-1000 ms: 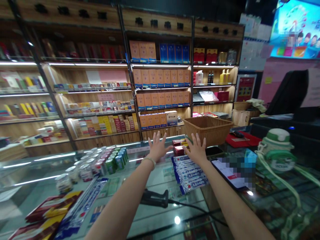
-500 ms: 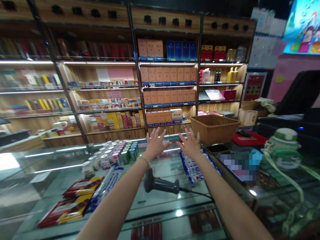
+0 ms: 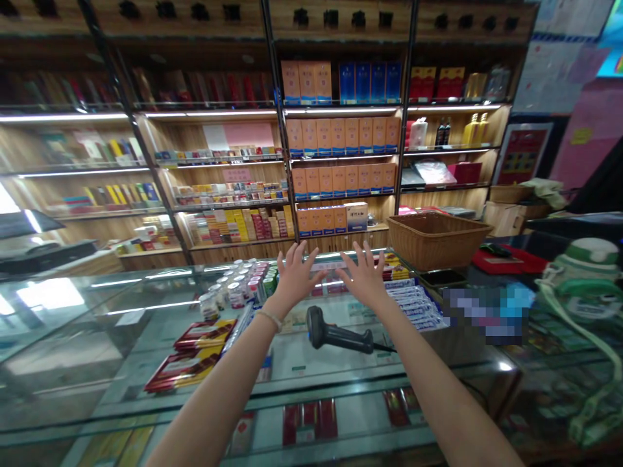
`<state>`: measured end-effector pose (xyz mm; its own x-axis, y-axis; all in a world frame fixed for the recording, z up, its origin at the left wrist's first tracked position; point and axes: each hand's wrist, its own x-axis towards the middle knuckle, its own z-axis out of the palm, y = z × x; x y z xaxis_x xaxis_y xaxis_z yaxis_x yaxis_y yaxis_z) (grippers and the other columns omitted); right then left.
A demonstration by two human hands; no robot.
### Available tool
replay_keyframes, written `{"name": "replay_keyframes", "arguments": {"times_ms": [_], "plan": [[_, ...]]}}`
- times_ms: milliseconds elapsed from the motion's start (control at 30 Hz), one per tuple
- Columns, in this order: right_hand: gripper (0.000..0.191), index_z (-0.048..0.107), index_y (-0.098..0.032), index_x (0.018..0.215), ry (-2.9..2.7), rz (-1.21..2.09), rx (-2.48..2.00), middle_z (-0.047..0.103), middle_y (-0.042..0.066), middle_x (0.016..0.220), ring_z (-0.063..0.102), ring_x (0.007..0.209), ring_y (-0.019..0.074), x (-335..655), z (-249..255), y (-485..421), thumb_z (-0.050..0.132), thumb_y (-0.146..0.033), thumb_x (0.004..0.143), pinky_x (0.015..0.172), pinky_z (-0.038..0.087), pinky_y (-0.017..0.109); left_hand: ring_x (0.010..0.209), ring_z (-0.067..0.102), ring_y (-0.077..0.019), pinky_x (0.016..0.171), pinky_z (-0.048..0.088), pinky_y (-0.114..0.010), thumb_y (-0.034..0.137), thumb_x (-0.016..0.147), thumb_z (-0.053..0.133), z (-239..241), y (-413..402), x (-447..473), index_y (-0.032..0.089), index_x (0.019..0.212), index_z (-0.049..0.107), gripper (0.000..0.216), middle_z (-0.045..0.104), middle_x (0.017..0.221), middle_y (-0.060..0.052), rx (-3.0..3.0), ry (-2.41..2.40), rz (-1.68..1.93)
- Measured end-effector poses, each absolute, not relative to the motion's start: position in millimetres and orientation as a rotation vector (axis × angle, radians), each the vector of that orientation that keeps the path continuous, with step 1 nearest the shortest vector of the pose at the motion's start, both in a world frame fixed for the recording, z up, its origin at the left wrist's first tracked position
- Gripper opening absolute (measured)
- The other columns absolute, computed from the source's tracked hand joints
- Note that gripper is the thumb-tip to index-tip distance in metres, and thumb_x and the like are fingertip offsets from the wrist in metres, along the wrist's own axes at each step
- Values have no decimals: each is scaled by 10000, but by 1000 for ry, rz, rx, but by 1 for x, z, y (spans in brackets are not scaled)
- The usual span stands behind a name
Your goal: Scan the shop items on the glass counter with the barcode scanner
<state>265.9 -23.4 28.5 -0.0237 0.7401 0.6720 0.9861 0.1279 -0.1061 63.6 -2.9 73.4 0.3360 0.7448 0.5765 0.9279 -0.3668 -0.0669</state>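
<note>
Both my arms stretch forward over a glass counter (image 3: 311, 383). My left hand (image 3: 294, 275) is raised with its fingers spread and holds nothing; a thin bracelet circles that wrist. My right hand (image 3: 363, 275) is close beside it, palm forward, fingers apart and empty. Below the hands a black barcode scanner (image 3: 338, 335) lies on the glass with its cable running right. A fan of blue-and-white packs (image 3: 413, 301) lies just right of my right hand. Several small cans (image 3: 241, 288) stand left of my left hand.
A woven basket (image 3: 437, 237) stands at the back right of the counter, near a red tray (image 3: 506, 261). Red-and-yellow cartons (image 3: 195, 353) lie on the left. A green-and-white bottle with a strap (image 3: 586, 282) is at the far right. Stocked shelves (image 3: 341, 143) fill the wall behind.
The view has swung to the left and slightly back, so the scanner and basket shifted right in the picture. My two hands came a little closer together and stay spread.
</note>
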Motion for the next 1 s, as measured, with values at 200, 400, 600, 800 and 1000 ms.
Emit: {"name": "replay_keyframes", "arguments": {"times_ms": [200,400,600,800,1000], "plan": [[557,479,-333,1527,-1844,-523,-1621,292,90,1687,122,1565,351,239,27,-39,362,-576,1040,1214,-2,663,1557,221,-353,1268,54,-602,596,954,504,69,-23,33,320,1520,494,630,304,1684,-105,-2188,-1493,-642],[556,499,-312,1514,-1858,-509,-1598,274,108,1692,127,1567,344,221,27,-53,373,-576,1040,1215,3,660,1560,216,-338,1268,47,-593,583,968,489,64,-34,1,317,1493,528,589,299,1685,-99,-2151,-1494,-637],[551,511,-314,1504,-1914,-470,-1568,288,109,1686,136,1568,339,198,26,-67,369,-577,1042,1216,-12,663,1558,217,-350,1265,54,-595,587,946,532,67,-48,-42,349,1456,566,564,334,1672,-80,-2089,-1573,-628],[549,507,-320,1502,-1974,-459,-1512,283,94,1688,134,1568,331,170,19,-74,348,-579,1045,1220,-1,660,1541,257,-355,1248,110,-614,575,934,555,60,-62,-89,379,1456,559,558,339,1671,-70,-2043,-1628,-596],[546,526,-313,1488,-2016,-431,-1467,288,91,1688,133,1569,326,147,14,-74,349,-579,1045,1223,-38,646,1526,279,-355,1244,109,-624,571,943,543,50,-71,-126,336,1412,610,529,366,1646,-109,-1994,-1642,-554]]}}
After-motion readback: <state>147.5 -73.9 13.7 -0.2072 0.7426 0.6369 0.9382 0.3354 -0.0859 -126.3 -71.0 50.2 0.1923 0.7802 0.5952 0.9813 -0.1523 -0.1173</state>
